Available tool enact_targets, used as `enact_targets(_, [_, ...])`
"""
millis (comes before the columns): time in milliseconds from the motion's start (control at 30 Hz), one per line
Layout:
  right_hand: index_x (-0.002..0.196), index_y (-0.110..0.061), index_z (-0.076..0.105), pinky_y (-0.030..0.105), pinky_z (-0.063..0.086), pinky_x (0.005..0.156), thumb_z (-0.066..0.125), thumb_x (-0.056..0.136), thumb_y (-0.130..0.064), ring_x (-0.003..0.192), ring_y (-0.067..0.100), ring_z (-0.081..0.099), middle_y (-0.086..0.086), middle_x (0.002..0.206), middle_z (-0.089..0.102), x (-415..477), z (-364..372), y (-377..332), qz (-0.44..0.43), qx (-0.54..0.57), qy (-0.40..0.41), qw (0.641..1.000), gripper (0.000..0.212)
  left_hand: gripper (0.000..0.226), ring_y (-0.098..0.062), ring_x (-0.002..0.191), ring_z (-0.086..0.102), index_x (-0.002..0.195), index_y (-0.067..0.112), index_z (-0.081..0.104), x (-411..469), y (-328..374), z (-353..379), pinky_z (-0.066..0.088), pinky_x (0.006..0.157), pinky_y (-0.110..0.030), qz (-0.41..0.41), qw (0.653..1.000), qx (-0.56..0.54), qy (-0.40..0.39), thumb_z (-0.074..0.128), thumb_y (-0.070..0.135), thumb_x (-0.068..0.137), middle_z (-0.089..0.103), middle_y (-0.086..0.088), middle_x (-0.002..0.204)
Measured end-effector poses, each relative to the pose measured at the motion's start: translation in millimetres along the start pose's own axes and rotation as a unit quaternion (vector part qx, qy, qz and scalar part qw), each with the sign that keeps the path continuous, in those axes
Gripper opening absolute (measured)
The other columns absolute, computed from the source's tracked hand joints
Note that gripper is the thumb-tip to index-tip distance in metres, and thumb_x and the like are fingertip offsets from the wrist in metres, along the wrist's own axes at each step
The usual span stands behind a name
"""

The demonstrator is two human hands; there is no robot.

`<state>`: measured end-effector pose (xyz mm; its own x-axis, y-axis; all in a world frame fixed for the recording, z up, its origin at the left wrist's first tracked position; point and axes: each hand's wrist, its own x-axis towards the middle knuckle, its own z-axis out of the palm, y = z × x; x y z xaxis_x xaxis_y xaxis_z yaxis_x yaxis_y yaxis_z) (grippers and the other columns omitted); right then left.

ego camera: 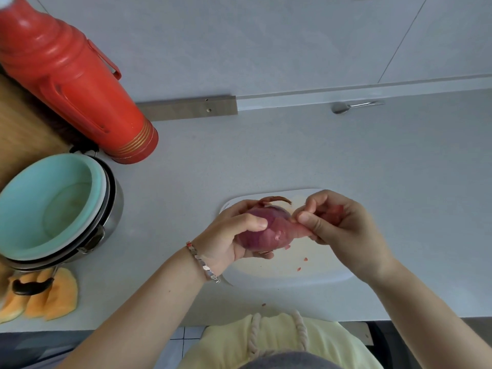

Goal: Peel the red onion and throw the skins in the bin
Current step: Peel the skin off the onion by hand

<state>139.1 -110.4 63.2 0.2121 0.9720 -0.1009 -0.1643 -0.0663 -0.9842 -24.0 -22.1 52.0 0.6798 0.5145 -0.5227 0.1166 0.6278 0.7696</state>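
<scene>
Above the board: a round purple-red onion [262, 230] was held just over a white, round-cornered plastic cutting board [292, 272], its dry brown stalk [277, 200] curling toward the wall.
Left hand: the left hand [229, 238], a silver link bracelet [203, 263] at the wrist, cupped the onion from below, thumb laid across its top.
Right hand: the right hand [343, 225] pinched a loosened strip of reddish skin [298, 230] between thumb and fingers; the strip's other end joined the onion.
Board edges: small red skin flecks [305, 259] lay on the board's near-right part, inside its rim.
Counter: the pale grey counter [239, 155] lay open behind and right of the board up to the wall, where a steel spoon [343, 106] rested.
Left side: a tall orange-red plastic flask [74, 83], a steel pot holding a mint-green bowl [48, 203], and orange melon slices [53, 296] by the front edge all sat well apart from the board.
</scene>
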Motion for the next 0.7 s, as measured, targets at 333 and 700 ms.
enact_targets(333, [0.085, -0.025, 0.057, 0.009, 0.039, 0.051, 0.038, 0.095, -0.002, 0.05, 0.001, 0.046, -0.016, 0.054, 0.057, -2, 13, 11, 0.015, -0.156, 0.036, 0.987, 0.032, 0.051, -0.021, 0.064, 0.071, 0.103, 0.01, 0.054, 3, -1, 12, 0.056, 0.053, -0.031, 0.034, 0.988, -0.047, 0.142, 0.072, 0.014, 0.055, 0.063, -0.014, 0.105])
enact_targets(700, [0.068, -0.032, 0.053, 0.009, 0.033, 0.049, 0.069, 0.075, -0.03, 0.049, 0.004, 0.041, -0.021, 0.054, 0.052, 0, 17, 11, -0.048, -0.257, 0.017, 0.965, 0.018, 0.066, -0.023, 0.073, 0.07, 0.118, 0.004, 0.052, 1, -1, 15, 0.056, 0.056, -0.033, 0.012, 0.984, -0.052, 0.168, 0.07, 0.031, 0.06, 0.061, -0.022, 0.12])
